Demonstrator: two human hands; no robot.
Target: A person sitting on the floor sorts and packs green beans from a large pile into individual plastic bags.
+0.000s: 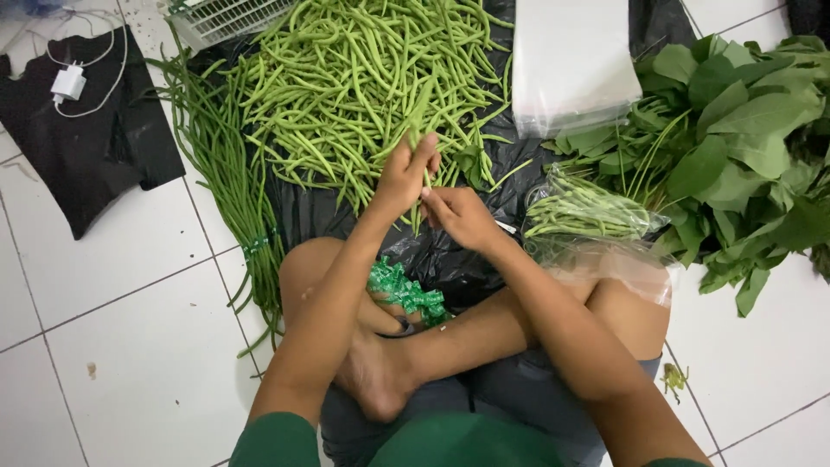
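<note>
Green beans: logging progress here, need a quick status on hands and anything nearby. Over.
Left hand and right hand both shut on a small bundle of green beans. Loose bean pile just beyond. Bagged beans at right; nothing blocking.

Glossy black plastic sheet (450, 259) over smooth white floor tiles (130, 346)

Both arms reach out ahead of the seated body, forearms angling inward so the hands meet in the middle. The left hand (405, 177) is raised a touch higher, wrist bent, fingers (425, 156) curled shut and pointing up. The right hand (462, 216) sits just beside and a little below it, knuckles up, fingers pinched closed toward the left. Legs are crossed underneath, one bare foot tucked between the forearms. Green sleeves show at the upper arms.
</note>
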